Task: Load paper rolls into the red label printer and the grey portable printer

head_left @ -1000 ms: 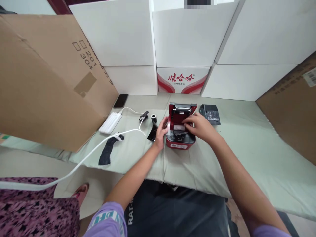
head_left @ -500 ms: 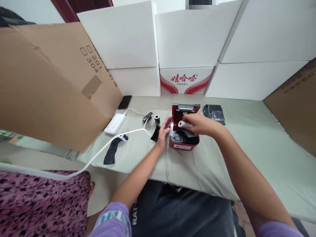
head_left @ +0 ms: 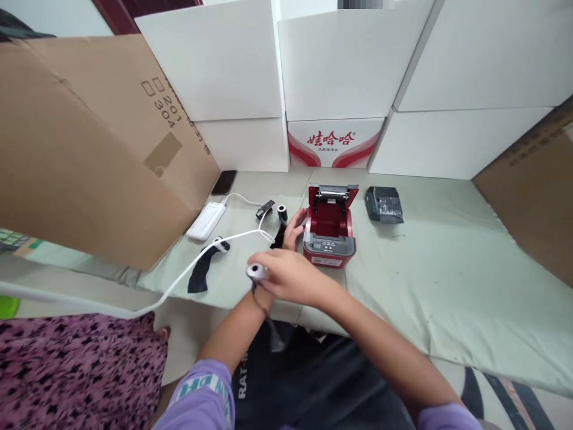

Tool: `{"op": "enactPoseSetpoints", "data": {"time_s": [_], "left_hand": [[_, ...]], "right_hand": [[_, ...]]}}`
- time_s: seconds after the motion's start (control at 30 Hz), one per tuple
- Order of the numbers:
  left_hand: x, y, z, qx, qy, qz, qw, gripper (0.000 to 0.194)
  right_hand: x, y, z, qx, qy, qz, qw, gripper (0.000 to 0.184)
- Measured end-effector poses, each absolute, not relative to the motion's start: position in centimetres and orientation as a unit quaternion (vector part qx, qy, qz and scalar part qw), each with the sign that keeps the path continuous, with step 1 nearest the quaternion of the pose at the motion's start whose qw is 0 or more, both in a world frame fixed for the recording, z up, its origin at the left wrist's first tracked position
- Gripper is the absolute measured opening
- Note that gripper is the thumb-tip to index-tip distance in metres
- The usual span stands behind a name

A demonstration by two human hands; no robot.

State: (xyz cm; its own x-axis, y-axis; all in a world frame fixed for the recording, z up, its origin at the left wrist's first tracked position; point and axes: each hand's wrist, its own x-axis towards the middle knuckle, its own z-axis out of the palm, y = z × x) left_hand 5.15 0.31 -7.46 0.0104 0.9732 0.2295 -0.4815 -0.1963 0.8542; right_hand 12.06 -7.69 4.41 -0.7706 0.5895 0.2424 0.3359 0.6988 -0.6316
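A small red printer (head_left: pixel 329 228) stands on the green cloth with its lid up and its paper bay bare. My left hand (head_left: pixel 294 227) rests flat against the printer's left side, fingers spread. My right hand (head_left: pixel 286 276) is closed around a small white roll core (head_left: pixel 256 272) with a dark strip (head_left: pixel 271 322) hanging from it, held over the table's near edge in front of the printer and crossing above my left forearm.
A black device (head_left: pixel 383 205) lies right of the printer. Left of it are a small roll (head_left: pixel 282 211), a black clip (head_left: pixel 265 209), a white power bank (head_left: pixel 206 220) with cable, a phone (head_left: pixel 224 182) and a black strip (head_left: pixel 200 272). A brown carton (head_left: pixel 89 149) leans at left; white boxes (head_left: pixel 331 65) stand behind.
My right hand lifted the roll out of the printer's bay and carried it left and toward me, trailing the dark strip. My left hand stayed at the printer's side.
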Motion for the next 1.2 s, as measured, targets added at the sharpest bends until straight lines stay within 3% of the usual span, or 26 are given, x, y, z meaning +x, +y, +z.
{"op": "enactPoseSetpoints", "data": {"time_s": [0.17, 0.27, 0.53, 0.7, 0.9, 1.1, 1.2], "left_hand": [[4.6, 0.0, -7.1, 0.449, 0.275, 0.628, 0.573, 0.049], [4.3, 0.0, -6.9, 0.455, 0.277, 0.618, 0.578, 0.047], [4.6, 0.3, -7.1, 0.445, 0.274, 0.629, 0.576, 0.050], [4.6, 0.9, -7.5, 0.443, 0.265, 0.629, 0.581, 0.052], [4.4, 1.7, -7.7, 0.398, 0.293, 0.622, 0.607, 0.055], [3.9, 2.5, -7.3, 0.326, 0.311, 0.600, 0.661, 0.056], [4.0, 2.3, -7.1, 0.331, 0.313, 0.600, 0.658, 0.055]], "right_hand": [[3.8, -6.4, 1.1, -0.327, -0.924, 0.164, 0.112, 0.034], [1.1, -4.8, 0.6, -0.367, -0.908, 0.165, 0.116, 0.040], [0.3, -2.2, 0.3, -0.440, -0.860, 0.232, 0.112, 0.030], [0.8, -0.9, 0.3, -0.515, -0.799, 0.269, 0.154, 0.052], [-0.7, 2.3, -0.7, -0.603, -0.750, 0.247, 0.116, 0.068], [-1.5, 3.8, -1.3, -0.625, -0.733, 0.228, 0.143, 0.055], [-0.9, 3.4, -0.8, -0.537, -0.787, 0.244, 0.178, 0.044]]}}
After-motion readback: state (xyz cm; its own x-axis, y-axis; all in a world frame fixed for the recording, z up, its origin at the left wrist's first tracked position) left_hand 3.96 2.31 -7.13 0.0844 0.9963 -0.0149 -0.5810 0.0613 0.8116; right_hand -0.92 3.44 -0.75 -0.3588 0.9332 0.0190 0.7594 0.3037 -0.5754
